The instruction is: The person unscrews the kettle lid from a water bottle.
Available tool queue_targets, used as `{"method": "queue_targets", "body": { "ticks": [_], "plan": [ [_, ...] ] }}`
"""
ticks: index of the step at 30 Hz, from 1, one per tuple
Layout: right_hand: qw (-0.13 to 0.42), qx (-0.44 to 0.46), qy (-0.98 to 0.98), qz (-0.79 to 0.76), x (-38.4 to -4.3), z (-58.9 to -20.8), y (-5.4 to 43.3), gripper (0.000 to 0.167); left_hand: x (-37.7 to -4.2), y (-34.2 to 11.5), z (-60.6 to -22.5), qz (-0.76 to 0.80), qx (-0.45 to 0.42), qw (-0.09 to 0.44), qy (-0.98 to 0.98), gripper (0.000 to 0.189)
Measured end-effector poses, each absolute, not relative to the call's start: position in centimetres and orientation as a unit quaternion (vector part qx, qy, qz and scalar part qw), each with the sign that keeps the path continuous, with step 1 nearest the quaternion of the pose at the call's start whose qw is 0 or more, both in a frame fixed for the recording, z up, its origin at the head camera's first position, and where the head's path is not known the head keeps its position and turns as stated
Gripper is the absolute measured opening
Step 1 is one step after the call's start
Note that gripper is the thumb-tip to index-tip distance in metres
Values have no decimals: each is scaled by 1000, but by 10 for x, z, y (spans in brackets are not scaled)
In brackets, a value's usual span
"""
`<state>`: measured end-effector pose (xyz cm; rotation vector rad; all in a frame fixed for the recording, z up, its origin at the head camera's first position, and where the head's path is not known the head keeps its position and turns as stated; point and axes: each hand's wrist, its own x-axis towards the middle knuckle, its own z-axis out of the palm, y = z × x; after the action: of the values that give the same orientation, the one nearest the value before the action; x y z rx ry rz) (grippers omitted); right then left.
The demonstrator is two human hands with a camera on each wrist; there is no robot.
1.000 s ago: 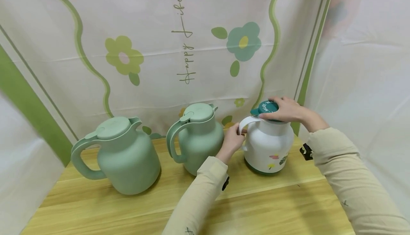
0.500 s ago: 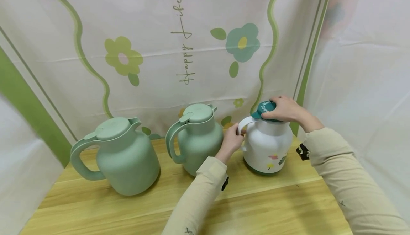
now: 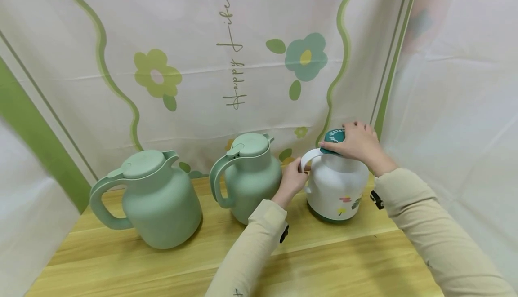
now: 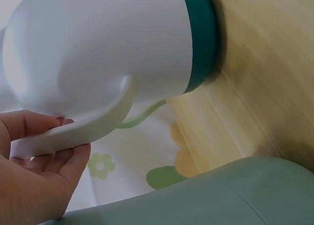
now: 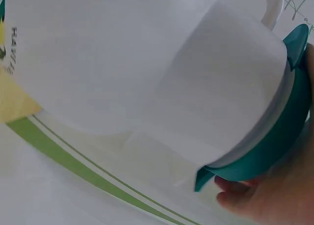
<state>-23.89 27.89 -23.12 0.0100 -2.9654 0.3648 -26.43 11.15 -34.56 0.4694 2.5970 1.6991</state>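
Note:
A white vacuum jug point(image 3: 336, 184) with a dark green base stands upright at the right of the table in the head view. My left hand point(image 3: 293, 179) grips its white handle point(image 4: 83, 131), fingers and thumb on either side of the strip. On top, my right hand point(image 3: 360, 143) grips the teal lid point(image 3: 334, 137), thumb at the near side and fingers over the far side. The right wrist view shows the lid point(image 5: 270, 151) at the jug's neck, with a spout-like tab sticking out. Part of the lid is hidden behind the right hand.
Close to the left hand stands a green jug point(image 3: 251, 175), partly behind the left sleeve. A larger green jug point(image 3: 162, 202) is farther left. All rest on a wooden table point(image 3: 170, 270), with a flowered curtain point(image 3: 194, 121) right behind.
The right hand has turned with the teal lid, its thumb moving left toward the handle and the lettering rotating. The left hand keeps its grip on the handle.

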Motion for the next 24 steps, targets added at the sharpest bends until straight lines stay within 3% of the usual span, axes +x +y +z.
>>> {"method": "queue_targets", "body": {
  "ticks": [4, 11, 24],
  "plan": [
    [75, -49, -990, 105, -235, -230, 275, 99, -264, 112, -346, 541, 147, 3, 828, 15],
    [-8, -101, -987, 125, -233, -225, 274, 114, -264, 111, -343, 538, 144, 7, 831, 16],
    [-39, 15, -985, 166, -237, -222, 292, 88, -263, 112, -344, 533, 147, 8, 833, 19]
  ]
}}
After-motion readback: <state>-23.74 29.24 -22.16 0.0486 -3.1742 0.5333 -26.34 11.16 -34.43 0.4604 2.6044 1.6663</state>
